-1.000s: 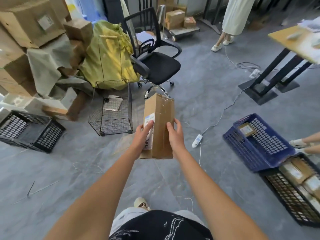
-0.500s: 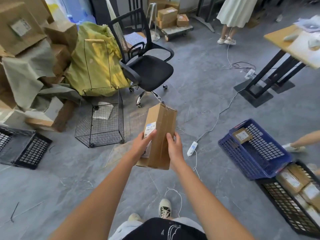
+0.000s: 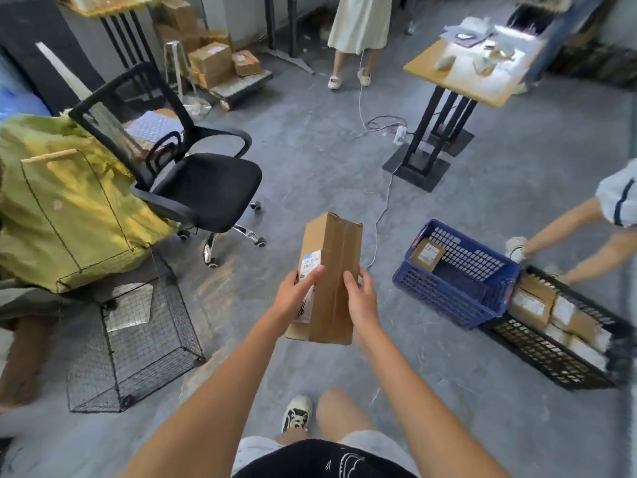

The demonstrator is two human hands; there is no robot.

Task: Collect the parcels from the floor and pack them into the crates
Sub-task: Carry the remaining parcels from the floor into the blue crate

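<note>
A tall brown cardboard parcel (image 3: 336, 267) with a white label is held upright in front of me, above the grey floor. My left hand (image 3: 297, 295) grips its left side over the label and my right hand (image 3: 361, 295) presses its right side. To the right on the floor stands a blue crate (image 3: 444, 298) holding one small labelled parcel (image 3: 427, 254). Beside it lies a black crate (image 3: 537, 360) filled with several brown parcels (image 3: 532, 307).
A black office chair (image 3: 203, 188) and a yellow-green sack (image 3: 65, 208) stand left, with a wire basket (image 3: 138, 343) below them. A white cable and power strip (image 3: 379, 215) cross the floor. Another person's arms (image 3: 568, 232) reach toward the black crate. A table (image 3: 458, 81) and a standing person (image 3: 358, 32) are behind.
I have turned and stepped to the right: the chair, sack and crates shifted left in view and the crates are nearer. Both hands keep the same hold on the parcel.
</note>
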